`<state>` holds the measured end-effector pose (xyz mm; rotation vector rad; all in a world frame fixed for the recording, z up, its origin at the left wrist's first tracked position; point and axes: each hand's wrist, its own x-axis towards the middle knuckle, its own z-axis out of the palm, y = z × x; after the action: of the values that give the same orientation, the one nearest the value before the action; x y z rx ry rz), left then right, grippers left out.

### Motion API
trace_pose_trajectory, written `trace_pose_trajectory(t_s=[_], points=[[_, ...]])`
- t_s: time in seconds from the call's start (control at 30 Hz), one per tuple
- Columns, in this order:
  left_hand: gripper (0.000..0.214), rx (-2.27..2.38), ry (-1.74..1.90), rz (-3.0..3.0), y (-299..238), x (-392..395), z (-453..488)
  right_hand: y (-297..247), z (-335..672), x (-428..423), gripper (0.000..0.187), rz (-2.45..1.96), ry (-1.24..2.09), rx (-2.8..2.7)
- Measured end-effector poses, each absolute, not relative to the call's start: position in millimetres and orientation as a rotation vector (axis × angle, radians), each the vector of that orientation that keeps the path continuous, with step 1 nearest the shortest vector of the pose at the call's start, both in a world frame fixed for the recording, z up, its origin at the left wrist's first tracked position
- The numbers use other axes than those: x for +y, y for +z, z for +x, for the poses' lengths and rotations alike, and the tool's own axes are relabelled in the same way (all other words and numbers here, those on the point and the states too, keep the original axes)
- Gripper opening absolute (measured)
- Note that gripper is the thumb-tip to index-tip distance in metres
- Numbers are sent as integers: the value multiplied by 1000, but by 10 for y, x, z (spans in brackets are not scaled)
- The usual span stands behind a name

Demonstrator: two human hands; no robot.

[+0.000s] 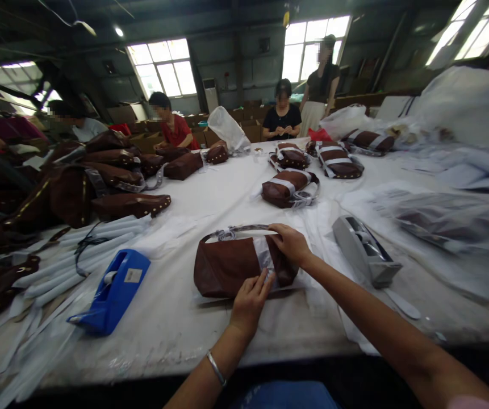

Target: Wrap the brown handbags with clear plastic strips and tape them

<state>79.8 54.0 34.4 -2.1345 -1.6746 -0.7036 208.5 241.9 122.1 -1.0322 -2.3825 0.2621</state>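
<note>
A brown handbag (pixel 227 264) lies in front of me on the white-covered table, its wrapped handle (pixel 244 228) curving along the far side. A pale, translucent strip (pixel 263 253) runs across the bag's right part. My left hand (pixel 250 298) rests on the near end of this strip, fingers stretched out and lying flat. At the bag's far right corner, my right hand (pixel 290 244) grips the edge beside the handle's end; its fingertips are partly hidden.
A blue tape dispenser (pixel 118 292) stands left, a grey tape dispenser (pixel 366 250) right. Many brown bags (pixel 71 193) pile up at left beside white strips (pixel 52 284). Wrapped bags (pixel 289 187) lie farther back. Plastic sheeting (pixel 452 227) covers the right side. Several people are beyond the table.
</note>
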Motion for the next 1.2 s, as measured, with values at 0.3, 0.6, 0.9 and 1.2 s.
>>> trace_pose_trajectory(t_s=[0.3,0.6,0.9,1.2], points=[[72,-1677,-771,-2201,353,527,744,1596,4484,2288,21,-1685,190,-1654],[77,-1654,-793,-2200,376,517,731,1563,4496,2426,41,-1688,726,-1364],[78,-1652,-798,-2204,341,530,725,1736,4527,1705,42,-1346,811,-1107],[77,-1664,-775,-2203,332,507,721,1068,4874,1535,58,-1625,645,-1431]])
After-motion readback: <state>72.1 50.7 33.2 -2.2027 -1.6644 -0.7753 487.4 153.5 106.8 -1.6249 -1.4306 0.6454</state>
